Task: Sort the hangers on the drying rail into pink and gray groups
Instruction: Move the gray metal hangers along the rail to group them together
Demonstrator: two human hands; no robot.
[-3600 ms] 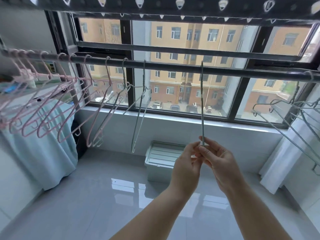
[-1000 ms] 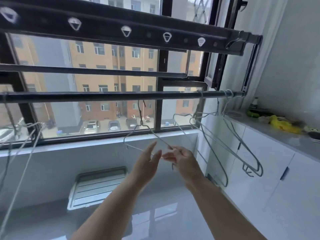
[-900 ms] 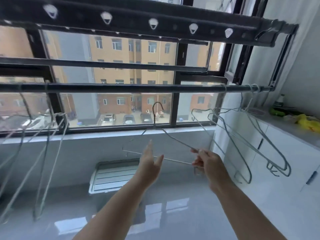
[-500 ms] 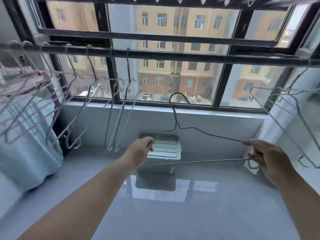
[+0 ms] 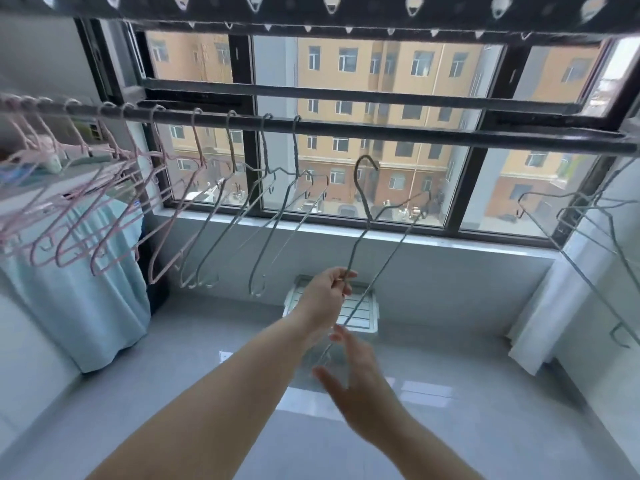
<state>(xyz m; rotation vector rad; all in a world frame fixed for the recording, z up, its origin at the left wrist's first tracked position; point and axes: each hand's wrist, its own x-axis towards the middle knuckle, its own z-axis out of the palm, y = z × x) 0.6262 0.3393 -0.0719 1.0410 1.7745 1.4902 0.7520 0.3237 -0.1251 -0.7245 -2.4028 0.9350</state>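
A dark drying rail (image 5: 398,131) runs across the window. Several pink hangers (image 5: 79,216) hang bunched at its left end. Three gray hangers (image 5: 273,209) hang just right of them, and more gray hangers (image 5: 588,216) hang at the far right. My left hand (image 5: 327,296) pinches the shoulder of a loose gray hanger (image 5: 363,199), which is off the rail with its hook just below it. My right hand (image 5: 360,386) hovers under that hanger's lower end, fingers spread and blurred, holding nothing.
A second rail with clip holes (image 5: 329,8) runs overhead. A light blue cloth (image 5: 76,289) covers something at the left. A pale plastic crate (image 5: 332,306) sits on the floor under the window. A white curtain (image 5: 540,306) hangs at right.
The gray hanger has turned from flat and sideways to nearly edge-on and risen toward the rail. My right hand has let go of its right end and dropped below; my left hand still holds it.
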